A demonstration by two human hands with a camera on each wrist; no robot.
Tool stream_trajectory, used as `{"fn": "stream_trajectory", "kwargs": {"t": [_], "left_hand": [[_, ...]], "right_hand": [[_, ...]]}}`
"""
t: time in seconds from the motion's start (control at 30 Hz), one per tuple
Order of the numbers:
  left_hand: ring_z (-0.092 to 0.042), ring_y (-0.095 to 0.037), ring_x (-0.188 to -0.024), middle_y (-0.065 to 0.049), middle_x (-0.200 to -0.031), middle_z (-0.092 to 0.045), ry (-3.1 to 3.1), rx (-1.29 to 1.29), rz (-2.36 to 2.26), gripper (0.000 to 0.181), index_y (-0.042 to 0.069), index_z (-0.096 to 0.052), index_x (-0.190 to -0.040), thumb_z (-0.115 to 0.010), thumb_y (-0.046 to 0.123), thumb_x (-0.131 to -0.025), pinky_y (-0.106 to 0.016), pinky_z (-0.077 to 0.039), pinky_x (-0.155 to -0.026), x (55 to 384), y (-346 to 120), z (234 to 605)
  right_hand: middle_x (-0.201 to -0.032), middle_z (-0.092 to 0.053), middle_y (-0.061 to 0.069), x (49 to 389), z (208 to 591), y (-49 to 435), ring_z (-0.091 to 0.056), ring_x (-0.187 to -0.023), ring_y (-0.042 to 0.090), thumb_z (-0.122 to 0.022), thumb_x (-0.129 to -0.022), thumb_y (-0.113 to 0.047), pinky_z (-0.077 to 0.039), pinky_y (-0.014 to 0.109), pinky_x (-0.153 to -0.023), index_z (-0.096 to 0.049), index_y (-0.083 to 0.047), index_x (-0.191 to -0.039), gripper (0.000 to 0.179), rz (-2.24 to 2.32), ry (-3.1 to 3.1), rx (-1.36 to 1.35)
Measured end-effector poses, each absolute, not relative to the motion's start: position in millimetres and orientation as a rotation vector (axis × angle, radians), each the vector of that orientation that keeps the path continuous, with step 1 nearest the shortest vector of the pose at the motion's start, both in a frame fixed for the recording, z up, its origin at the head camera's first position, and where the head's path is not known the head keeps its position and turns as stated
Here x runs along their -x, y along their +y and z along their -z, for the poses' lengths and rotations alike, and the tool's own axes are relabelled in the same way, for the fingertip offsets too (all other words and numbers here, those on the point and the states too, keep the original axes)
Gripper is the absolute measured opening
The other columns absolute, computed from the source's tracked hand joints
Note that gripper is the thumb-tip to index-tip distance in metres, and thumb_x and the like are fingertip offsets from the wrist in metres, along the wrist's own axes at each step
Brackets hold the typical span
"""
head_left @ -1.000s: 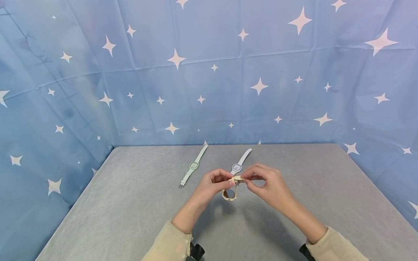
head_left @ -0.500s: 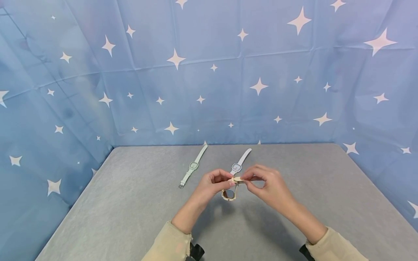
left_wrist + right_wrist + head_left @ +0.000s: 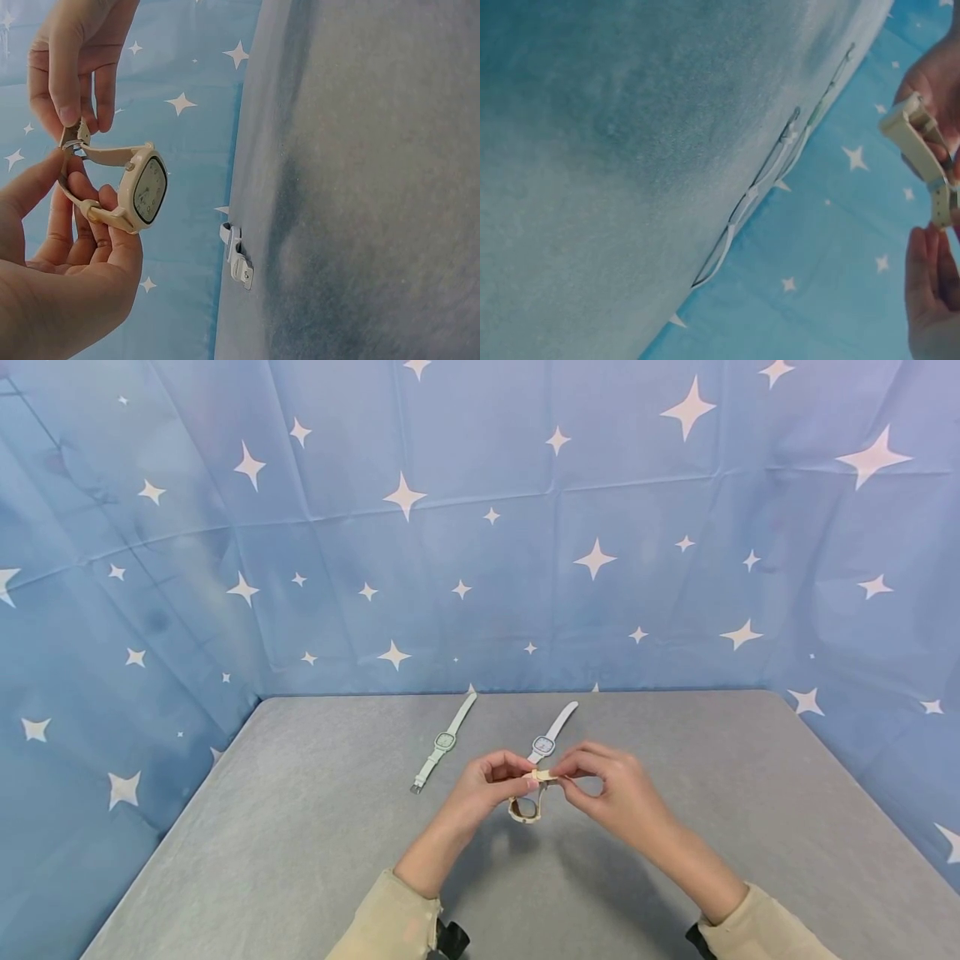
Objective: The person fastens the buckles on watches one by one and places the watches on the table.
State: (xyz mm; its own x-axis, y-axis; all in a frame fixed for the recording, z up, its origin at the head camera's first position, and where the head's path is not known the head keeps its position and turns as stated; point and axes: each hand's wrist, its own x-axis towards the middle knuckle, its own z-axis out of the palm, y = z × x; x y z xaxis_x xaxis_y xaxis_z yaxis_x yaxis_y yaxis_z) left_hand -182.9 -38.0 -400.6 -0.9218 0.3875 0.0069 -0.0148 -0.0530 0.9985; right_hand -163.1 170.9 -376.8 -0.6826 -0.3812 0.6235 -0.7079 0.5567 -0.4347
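A cream wristwatch (image 3: 142, 187) with a squarish case hangs above the table, its strap bent into a loop and the two strap ends meeting at the buckle. My left hand (image 3: 483, 785) grips the buckle side, thumb on the strap and the other fingers curled behind it. The strap's free end is pinched between thumb and fingertips of my right hand (image 3: 615, 781). In the left wrist view the watch dial faces right, away from the palm. The right wrist view shows holes in the cream strap (image 3: 939, 202) near the right fingertips.
Behind the hands, a white wristwatch (image 3: 543, 744) lies unfastened on the grey table (image 3: 300, 827), partly covered by the hands. A pale green wristwatch (image 3: 445, 742) lies stretched out to its left. A blue star-patterned cloth (image 3: 480, 527) hangs along the table's back and sides.
My right hand's fingers have shifted slightly along the strap end, and the hand sits a touch lower. The left hand stays in place; the watch case has tilted a little.
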Motion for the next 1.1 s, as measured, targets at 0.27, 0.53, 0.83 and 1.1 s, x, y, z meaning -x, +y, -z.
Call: {"fn": "stream_trajectory", "kwargs": {"t": [0.27, 0.53, 0.83, 1.1], "left_hand": [[-0.064, -0.008, -0.084, 0.001, -0.095, -0.072, 1.982, -0.409, -2.022, 0.026, -0.004, -0.067, -0.111, -0.072, 0.010, -0.090, -0.029, -0.053, -0.080, 183.0, -35.3, 402.5], [-0.063, -0.006, -0.081, -0.001, -0.097, -0.072, 2.051, -0.468, -1.971, 0.022, -0.002, -0.069, -0.109, -0.071, 0.010, -0.091, -0.025, -0.052, -0.074, 183.0, -31.5, 403.4], [-0.063, -0.005, -0.079, -0.027, -0.109, -0.070, 2.127, -0.565, -1.920, 0.022, -0.005, -0.068, -0.109, -0.071, 0.007, -0.091, -0.024, -0.055, -0.071, 179.9, -29.8, 399.4], [-0.070, -0.016, -0.097, -0.024, -0.114, -0.071, 2.179, -0.604, -1.932, 0.023, -0.003, -0.067, -0.112, -0.070, 0.006, -0.091, -0.028, -0.057, -0.085, 177.7, -28.2, 398.0]], "right_hand": [[-0.091, -0.069, -0.007, 161.8, 376.1, 168.8, -0.071, -0.079, 0.009, -0.081, -0.074, 0.007, -0.058, 0.023, -0.070, -0.077, -0.013, -0.088, 0.024, -0.891, -2.320, -0.893], [-0.090, -0.069, -0.007, 163.1, 378.4, 169.5, -0.071, -0.079, 0.009, -0.081, -0.074, 0.007, -0.057, 0.020, -0.072, -0.077, -0.013, -0.089, 0.026, -0.905, -2.301, -0.936], [-0.096, -0.071, -0.010, 161.2, 383.2, 170.0, -0.069, -0.086, 0.008, -0.084, -0.078, -0.008, -0.061, 0.031, -0.075, -0.075, -0.017, -0.107, 0.031, -0.936, -2.405, -0.885], [-0.095, -0.072, -0.007, 160.7, 386.1, 167.4, -0.070, -0.084, 0.009, -0.084, -0.076, -0.002, -0.060, 0.026, -0.074, -0.075, -0.014, -0.102, 0.030, -0.940, -2.330, -0.850]]}}
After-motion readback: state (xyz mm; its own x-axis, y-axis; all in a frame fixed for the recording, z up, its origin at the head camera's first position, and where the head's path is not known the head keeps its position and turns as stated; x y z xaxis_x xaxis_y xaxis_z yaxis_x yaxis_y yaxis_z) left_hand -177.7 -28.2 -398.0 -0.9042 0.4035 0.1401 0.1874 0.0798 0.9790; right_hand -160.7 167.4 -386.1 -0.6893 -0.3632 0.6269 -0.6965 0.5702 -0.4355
